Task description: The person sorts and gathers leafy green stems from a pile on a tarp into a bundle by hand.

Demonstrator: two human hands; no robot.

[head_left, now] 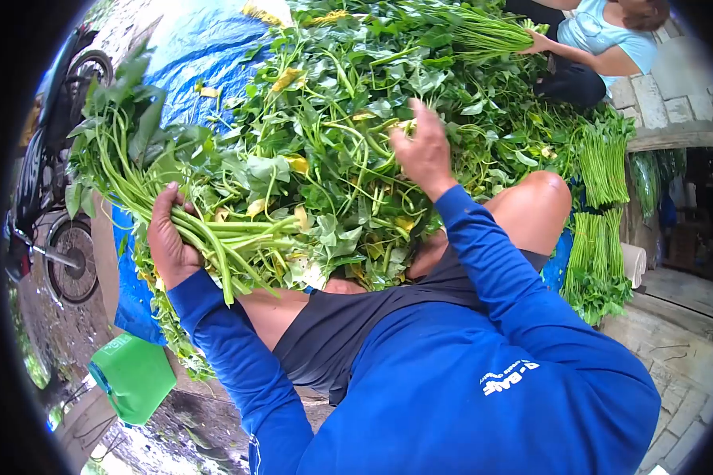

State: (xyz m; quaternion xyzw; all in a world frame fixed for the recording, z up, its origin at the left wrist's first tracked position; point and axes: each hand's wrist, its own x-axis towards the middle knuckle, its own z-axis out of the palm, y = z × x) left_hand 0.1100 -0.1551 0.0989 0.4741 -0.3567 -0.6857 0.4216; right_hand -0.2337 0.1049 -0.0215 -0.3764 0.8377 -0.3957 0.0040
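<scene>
My left hand [173, 241] is closed around a bunch of leafy green stems [123, 170]. The leaves point up and to the left, while the cut stem ends stick out to the right, over my leg. In front of me spreads a large heap of loose leafy greens [333, 158], with yellowed leaves scattered through it. Above the middle of this heap is my right hand [425, 150], its thumb and forefinger apart. Stems lie just behind those fingers, and I see none plainly gripped.
A co-worker's hand [537, 41] holds another bunch of greens [483, 33] at the back right. Neat bundles [604, 162] lie by my right knee. A blue tarp [202, 59] lies under the heap. To the left are a green container [135, 378] and a motorcycle [73, 261].
</scene>
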